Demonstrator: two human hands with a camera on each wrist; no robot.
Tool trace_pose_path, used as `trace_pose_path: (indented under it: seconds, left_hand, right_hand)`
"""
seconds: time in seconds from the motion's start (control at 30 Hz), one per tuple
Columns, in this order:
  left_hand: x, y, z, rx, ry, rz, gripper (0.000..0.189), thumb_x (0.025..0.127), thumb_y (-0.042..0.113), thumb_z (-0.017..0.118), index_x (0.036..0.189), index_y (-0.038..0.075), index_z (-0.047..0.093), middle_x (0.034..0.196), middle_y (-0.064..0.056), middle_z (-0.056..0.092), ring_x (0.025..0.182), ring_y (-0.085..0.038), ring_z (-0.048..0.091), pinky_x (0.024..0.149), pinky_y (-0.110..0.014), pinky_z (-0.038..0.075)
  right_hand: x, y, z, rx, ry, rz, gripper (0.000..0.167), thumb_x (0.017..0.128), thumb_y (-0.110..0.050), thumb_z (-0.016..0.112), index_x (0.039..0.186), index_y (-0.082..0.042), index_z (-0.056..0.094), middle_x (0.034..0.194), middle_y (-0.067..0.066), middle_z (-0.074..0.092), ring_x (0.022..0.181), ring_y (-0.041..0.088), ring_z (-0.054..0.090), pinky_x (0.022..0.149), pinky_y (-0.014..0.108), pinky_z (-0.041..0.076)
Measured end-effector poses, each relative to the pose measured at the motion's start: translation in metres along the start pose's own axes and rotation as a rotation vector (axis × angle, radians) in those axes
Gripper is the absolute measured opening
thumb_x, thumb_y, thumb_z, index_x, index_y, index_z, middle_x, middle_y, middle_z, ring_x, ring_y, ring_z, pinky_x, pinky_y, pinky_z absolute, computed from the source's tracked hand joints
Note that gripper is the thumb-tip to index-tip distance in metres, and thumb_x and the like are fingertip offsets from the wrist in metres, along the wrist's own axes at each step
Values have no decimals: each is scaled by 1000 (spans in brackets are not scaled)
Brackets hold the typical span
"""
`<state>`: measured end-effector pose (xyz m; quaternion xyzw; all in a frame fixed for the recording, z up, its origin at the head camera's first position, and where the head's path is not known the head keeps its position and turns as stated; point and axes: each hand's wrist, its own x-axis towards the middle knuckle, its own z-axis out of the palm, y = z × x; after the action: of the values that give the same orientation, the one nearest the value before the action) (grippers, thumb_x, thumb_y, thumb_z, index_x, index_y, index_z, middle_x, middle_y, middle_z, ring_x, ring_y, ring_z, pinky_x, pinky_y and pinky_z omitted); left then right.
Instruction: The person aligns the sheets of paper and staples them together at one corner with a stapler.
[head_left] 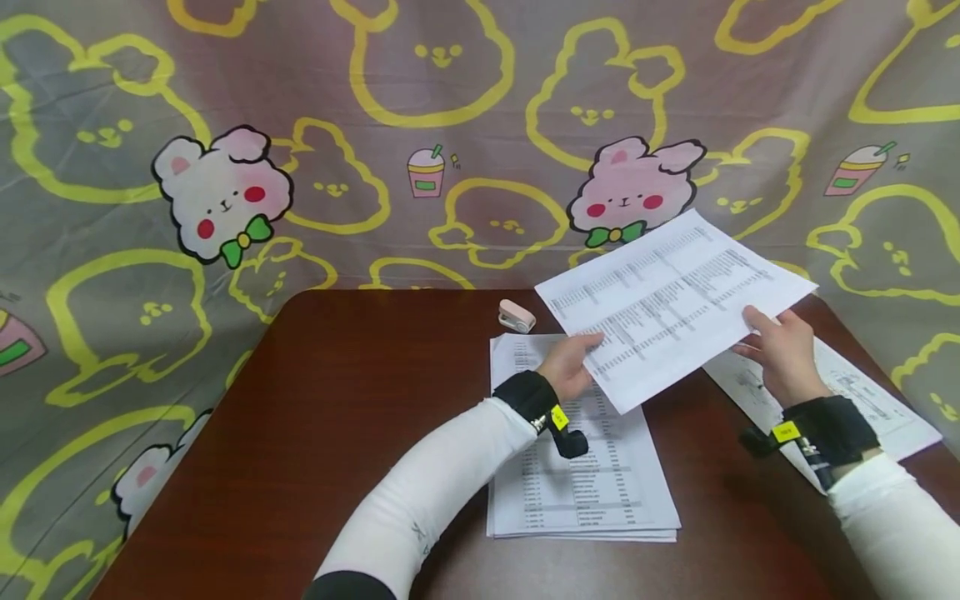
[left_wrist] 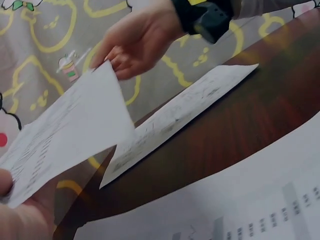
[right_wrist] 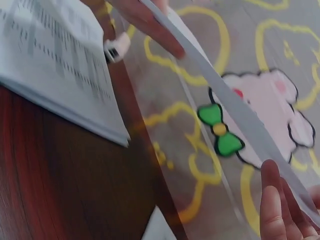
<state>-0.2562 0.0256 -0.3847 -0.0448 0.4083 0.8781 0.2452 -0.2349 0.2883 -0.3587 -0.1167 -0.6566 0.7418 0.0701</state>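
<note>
A printed sheet of paper [head_left: 667, 300] is held tilted in the air above the table by both hands. My left hand [head_left: 572, 367] pinches its left edge, thumb on the printed face. On its right edge, my right hand [head_left: 783, 354] grips with the thumb on top and fingers beneath. Directly below lies a stack of printed sheets [head_left: 577, 492], partly covered by the left hand and the raised sheet. In the right wrist view the raised sheet [right_wrist: 235, 102] shows nearly edge-on, and whether it is one leaf or several I cannot tell.
A pale pink stapler [head_left: 517, 317] sits just behind the stack. Papers with drawings [head_left: 862, 392] lie at the table's right, partly under the right forearm. The dark brown table [head_left: 337, 417] meets a patterned cloth [head_left: 480, 150] hanging behind it.
</note>
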Motion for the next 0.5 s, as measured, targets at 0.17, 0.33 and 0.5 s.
trace_pose_path:
  seconds: [0.17, 0.33, 0.5]
  left_hand:
    - [-8, -4, 6, -21, 21, 54, 38, 104, 7, 38, 140, 9, 45, 136, -7, 55, 130, -24, 47, 106, -39, 36]
    - [-15, -11, 11, -12, 36, 96, 39, 103, 6, 38, 142, 8, 43, 138, -8, 53, 131, -23, 46, 107, -38, 34]
    - [-18, -15, 7, -15, 39, 125, 39, 103, 3, 38, 142, 5, 42, 140, -11, 50, 131, -24, 45, 107, -37, 34]
  right_hand:
    - [-9, 6, 19, -118, -76, -63, 61, 97, -32, 59, 150, -11, 36, 115, -8, 59, 78, 1, 68, 68, 21, 54]
    - [-18, 14, 35, -323, -114, -160, 53, 102, -31, 47, 149, -11, 35, 132, 8, 55, 91, 1, 65, 74, 23, 54]
    - [-19, 18, 44, -336, -126, -165, 52, 103, -28, 44, 152, -14, 30, 145, 17, 44, 114, 26, 61, 78, 29, 53]
